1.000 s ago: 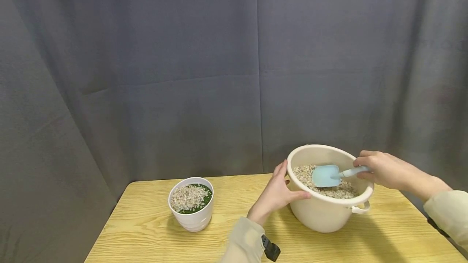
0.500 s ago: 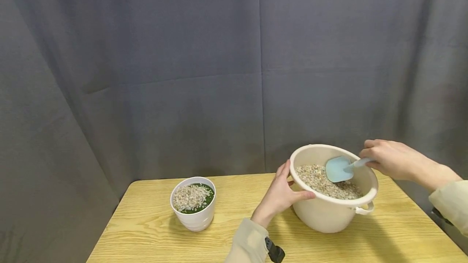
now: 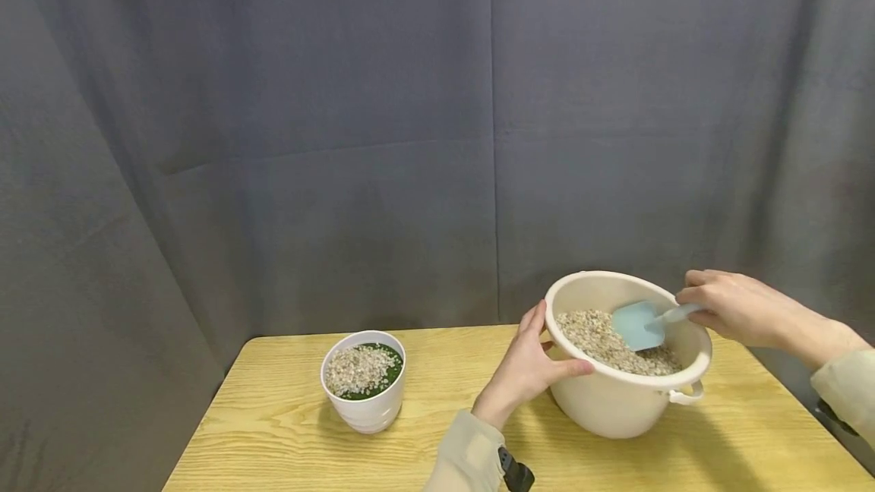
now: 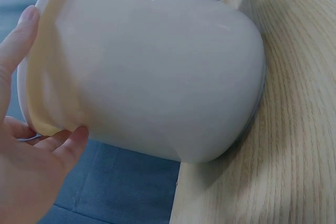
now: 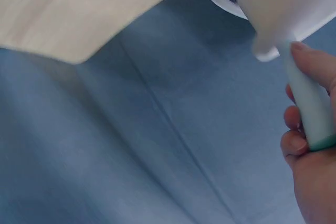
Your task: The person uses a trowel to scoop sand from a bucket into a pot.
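Observation:
A cream bucket [image 3: 615,401] with small pale gravel [image 3: 595,336] in it stands on the right of the table, its rim sloping down to the right in the head view. My left hand [image 3: 522,370] grips its left rim; the left wrist view shows thumb and fingers spread along the rim and wall. Inside the bucket, the pale blue blade of a hand shovel [image 3: 639,325] has its front edge at the gravel. My right hand [image 3: 741,306] holds the shovel's handle [image 5: 310,100] over the right rim. The right wrist view shows fingers curled round that handle.
A white ribbed flowerpot [image 3: 369,410] stands to the left, with gravel over part of its green surface. The wooden table [image 3: 273,401] ends at a grey curtain [image 3: 369,173] behind. A white side handle [image 3: 686,395] sticks out from the bucket's near right side.
The shovel lifted and moved right within the bucket, then dropped slightly back to the gravel. My right hand moved along with it. The left hand keeps its grip on the rim.

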A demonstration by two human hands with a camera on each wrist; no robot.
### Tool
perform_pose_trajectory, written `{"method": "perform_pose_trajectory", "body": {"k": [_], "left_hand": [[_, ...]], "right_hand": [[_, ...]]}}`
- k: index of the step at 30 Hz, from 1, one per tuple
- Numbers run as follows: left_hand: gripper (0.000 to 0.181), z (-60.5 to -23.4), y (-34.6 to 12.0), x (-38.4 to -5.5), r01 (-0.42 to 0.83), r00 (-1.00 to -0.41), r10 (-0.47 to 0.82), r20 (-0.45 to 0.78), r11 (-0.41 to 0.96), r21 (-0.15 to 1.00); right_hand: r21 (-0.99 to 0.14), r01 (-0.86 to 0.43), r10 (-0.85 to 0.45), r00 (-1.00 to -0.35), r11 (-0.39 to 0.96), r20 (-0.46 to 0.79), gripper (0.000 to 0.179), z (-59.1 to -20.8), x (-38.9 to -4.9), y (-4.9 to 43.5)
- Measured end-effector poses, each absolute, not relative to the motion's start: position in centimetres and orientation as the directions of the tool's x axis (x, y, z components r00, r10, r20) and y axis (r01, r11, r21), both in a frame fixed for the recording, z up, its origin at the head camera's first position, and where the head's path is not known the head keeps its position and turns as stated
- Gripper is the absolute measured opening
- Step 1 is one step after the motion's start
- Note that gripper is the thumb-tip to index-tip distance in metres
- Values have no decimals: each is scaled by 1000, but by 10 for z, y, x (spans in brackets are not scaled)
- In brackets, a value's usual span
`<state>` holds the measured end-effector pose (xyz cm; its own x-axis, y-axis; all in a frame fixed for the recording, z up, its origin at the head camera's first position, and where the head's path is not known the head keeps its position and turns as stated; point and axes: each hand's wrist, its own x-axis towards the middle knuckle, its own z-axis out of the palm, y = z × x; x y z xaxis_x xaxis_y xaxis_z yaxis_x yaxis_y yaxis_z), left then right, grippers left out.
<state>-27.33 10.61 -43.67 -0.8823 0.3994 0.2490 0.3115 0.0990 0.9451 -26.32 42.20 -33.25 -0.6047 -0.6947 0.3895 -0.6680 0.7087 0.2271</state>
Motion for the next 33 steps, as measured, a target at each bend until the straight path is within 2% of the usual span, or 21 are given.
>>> {"method": "perform_pose_trajectory", "body": {"k": [6, 14, 28, 33], "left_hand": [[115, -437, 105, -276, 328, -879, 399, 263, 103, 939], [115, -437, 104, -275, 327, -876, 409, 254, 118, 937], [116, -434, 111, -270, 329, -879, 409, 247, 144, 933], [116, -434, 113, -271, 319, -883, 402, 242, 135, 938]], "right_hand": [[136, -636, -625, -656, 759, 423, 31, -351, -262, 422], [78, -636, -583, -642, 768, 497, 28, -368, -261, 418], [-67, -664, -537, -656, 744, 531, 25, -368, -256, 415], [-69, -678, -546, -643, 731, 537, 25, -366, -258, 407]]}}
